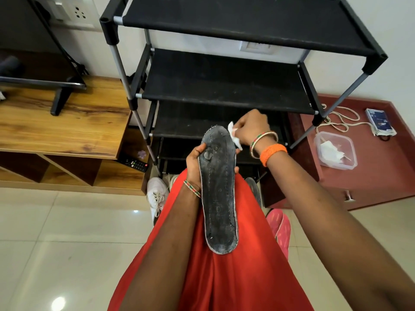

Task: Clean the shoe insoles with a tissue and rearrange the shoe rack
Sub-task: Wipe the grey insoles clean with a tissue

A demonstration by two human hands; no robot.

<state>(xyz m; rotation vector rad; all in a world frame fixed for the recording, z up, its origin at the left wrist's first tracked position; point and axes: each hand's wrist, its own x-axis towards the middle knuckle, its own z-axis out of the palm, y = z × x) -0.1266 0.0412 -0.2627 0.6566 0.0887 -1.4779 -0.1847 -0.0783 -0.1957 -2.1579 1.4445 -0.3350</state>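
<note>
My left hand (193, 163) grips a dark grey, worn shoe insole (219, 194) near its toe end, thumb on top and fingers curled round from beneath. The insole points away from me, with its heel end over my red garment. My right hand (253, 126) pinches a small white tissue (233, 135) beside the insole's upper right edge. The black shoe rack (224, 84) stands just beyond, and its visible shelves hold no shoes.
A white sneaker (157, 196) lies on the floor left of the rack's foot, a grey shoe (254, 189) and a pink slipper (280, 227) to the right. A plastic box (335, 150) with tissues sits on the maroon cabinet (381, 171). A wooden TV unit (67, 122) stands at left.
</note>
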